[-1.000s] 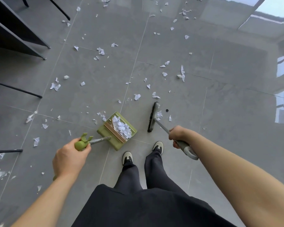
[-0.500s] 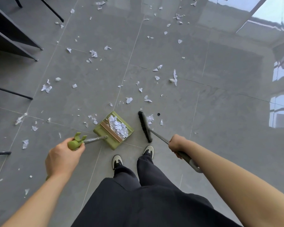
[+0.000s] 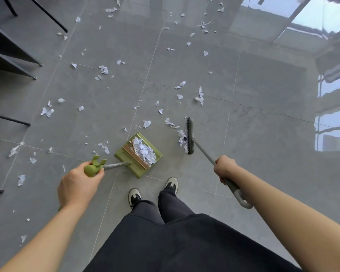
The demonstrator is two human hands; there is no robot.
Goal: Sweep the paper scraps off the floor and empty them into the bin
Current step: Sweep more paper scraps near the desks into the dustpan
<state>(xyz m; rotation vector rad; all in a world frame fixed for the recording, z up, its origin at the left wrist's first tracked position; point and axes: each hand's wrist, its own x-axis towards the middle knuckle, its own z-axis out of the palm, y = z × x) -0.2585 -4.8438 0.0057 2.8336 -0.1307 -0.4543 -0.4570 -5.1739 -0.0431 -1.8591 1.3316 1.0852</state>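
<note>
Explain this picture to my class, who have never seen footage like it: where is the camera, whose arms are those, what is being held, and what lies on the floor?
The camera is worn on a person's head and looks forward and down, so you see their own arms, dark trousers and shoes from above. No machine is involved, only two bare hands.

The left hand has its grip on the green handle of a dustpan, which sits on the grey tiled floor and already holds a heap of torn paper. The right hand grips the grey handle of a broom, whose head rests on the floor with a few scraps against it.

Many paper scraps are scattered over the tiles. Dark furniture legs stand at the left. No bin is in view.
</note>
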